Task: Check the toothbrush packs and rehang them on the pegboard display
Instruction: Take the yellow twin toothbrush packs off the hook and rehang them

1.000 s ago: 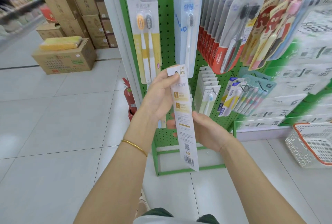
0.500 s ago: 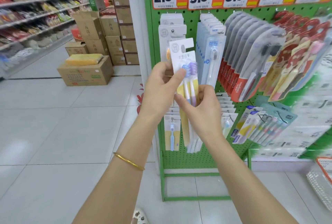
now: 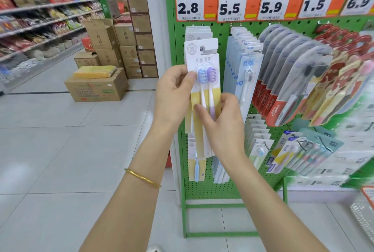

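A white and yellow toothbrush pack (image 3: 204,63) with a blue and a purple brush hangs upright against the green pegboard (image 3: 222,98). Its hang hole sits at the tip of the leftmost peg, in front of more packs of the same kind. My left hand (image 3: 174,94) pinches the pack's left edge beside the brush heads. Lower down, my right hand (image 3: 220,122) grips the pack, thumb on its front and fingers round the right edge.
Rows of other toothbrush packs (image 3: 287,77) stick out on pegs to the right, under orange price tags (image 3: 236,5). Cardboard boxes (image 3: 97,86) stand on the tiled floor at left, beside stocked shelves (image 3: 40,19). A white basket (image 3: 364,207) sits low right.
The pack was turned from its printed back to its front and lifted from waist height up to the leftmost peg. Both hands rose with it and kept hold.
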`<state>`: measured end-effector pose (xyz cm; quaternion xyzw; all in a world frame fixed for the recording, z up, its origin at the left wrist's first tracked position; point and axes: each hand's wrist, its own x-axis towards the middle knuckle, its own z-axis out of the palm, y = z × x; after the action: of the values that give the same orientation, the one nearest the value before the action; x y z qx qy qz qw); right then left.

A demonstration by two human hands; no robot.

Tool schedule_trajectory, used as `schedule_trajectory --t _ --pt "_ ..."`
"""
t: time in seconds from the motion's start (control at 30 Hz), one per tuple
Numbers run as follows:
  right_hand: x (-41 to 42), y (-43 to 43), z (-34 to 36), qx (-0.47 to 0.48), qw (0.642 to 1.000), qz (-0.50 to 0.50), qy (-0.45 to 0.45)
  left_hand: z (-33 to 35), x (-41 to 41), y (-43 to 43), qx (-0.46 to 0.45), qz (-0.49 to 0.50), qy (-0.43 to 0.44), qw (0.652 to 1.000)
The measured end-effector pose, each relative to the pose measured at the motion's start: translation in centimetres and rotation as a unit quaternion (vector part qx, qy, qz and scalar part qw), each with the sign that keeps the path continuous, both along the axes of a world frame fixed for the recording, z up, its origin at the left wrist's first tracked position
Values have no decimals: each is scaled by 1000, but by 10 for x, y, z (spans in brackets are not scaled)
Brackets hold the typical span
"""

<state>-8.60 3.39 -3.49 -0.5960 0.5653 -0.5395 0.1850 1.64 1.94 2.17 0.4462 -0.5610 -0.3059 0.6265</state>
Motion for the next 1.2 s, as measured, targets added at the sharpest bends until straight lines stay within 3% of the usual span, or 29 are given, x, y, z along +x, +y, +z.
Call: schedule_trajectory --t 0.33,1.03,1.2 --pt "11 -21 -3 -13 1000 -1 -1 -4 1 -22 2 89 -16 996" --pt "17 -61 -12 -7 998 -40 44 -7 10 -51 35 66 -35 997" --pt "16 -60 -14 -18 996 -53 69 -3 18 -56 41 91 11 995"
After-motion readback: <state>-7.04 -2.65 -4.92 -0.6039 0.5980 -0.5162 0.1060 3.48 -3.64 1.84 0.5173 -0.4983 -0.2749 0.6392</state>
